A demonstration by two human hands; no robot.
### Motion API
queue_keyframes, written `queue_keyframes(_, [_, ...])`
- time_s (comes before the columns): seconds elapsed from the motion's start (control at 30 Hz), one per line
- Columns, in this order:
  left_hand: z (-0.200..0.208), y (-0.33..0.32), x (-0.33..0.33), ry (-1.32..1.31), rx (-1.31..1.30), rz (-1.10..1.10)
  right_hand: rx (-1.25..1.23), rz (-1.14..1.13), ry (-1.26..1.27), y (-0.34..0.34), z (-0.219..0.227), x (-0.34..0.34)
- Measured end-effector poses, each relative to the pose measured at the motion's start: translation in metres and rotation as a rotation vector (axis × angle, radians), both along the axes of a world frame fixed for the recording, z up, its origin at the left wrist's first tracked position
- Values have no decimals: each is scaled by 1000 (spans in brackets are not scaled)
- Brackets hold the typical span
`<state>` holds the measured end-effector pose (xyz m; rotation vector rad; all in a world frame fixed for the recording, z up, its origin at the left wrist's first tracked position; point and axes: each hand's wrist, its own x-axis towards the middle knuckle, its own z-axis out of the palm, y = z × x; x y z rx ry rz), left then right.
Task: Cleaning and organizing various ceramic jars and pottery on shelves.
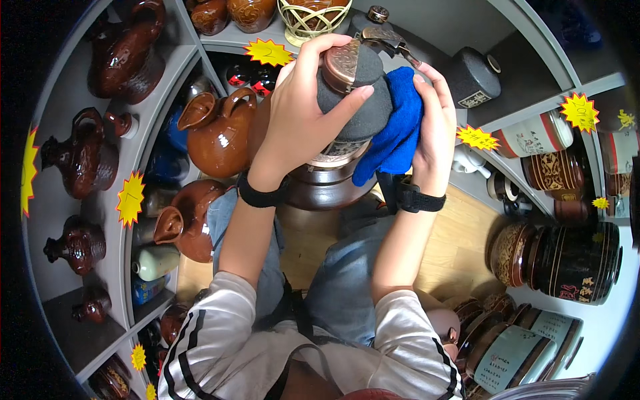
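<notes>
A dark grey, rough-surfaced jar (363,117) with a bronze-coloured patterned metal piece (341,69) on top is between my hands. My left hand (297,110) is wrapped round its left side, fingertips on the metal piece and thumb across the grey surface. In my right hand (435,123) a blue cloth (397,117) is pressed against the jar's right side and hangs down below the fingers. Directly under the jar shows a glossy dark brown rounded vessel (323,190); whether the two are joined cannot be told.
Brown glazed jugs (220,137) stand close by my left forearm. Shelves on the left hold several brown pots (83,153). Another grey jar (475,77) sits on the shelf at right. Patterned dark jars (567,260) and boxed-looking pale vessels (510,357) stand on the right.
</notes>
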<state>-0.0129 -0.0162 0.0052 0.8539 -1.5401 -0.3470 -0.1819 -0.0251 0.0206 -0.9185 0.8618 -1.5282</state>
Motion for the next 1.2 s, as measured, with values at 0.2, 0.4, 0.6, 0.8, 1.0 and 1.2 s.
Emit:
queue_keyframes(0.2, [1, 1, 2, -12, -10, -3, -162, -222, 230, 0, -4, 10])
queue_keyframes(0.4, [7, 8, 6, -119, 86, -44, -264, -371, 466, 2, -3, 1])
queue_keyframes(0.6, [7, 8, 7, -132, 35, 3, -259, -238, 671, 15, 6, -21])
queue_keyframes(0.8, [5, 6, 5, -150, -26, 33, -283, -171, 698, 23, 4, -28])
queue_keyframes(1.0, [7, 11, 4, -230, -65, 116, -345, -362, 1146, 56, 33, 2])
queue_keyframes(1.2, [5, 10, 6, -287, -141, 119, -433, -343, 1356, 77, 36, 35])
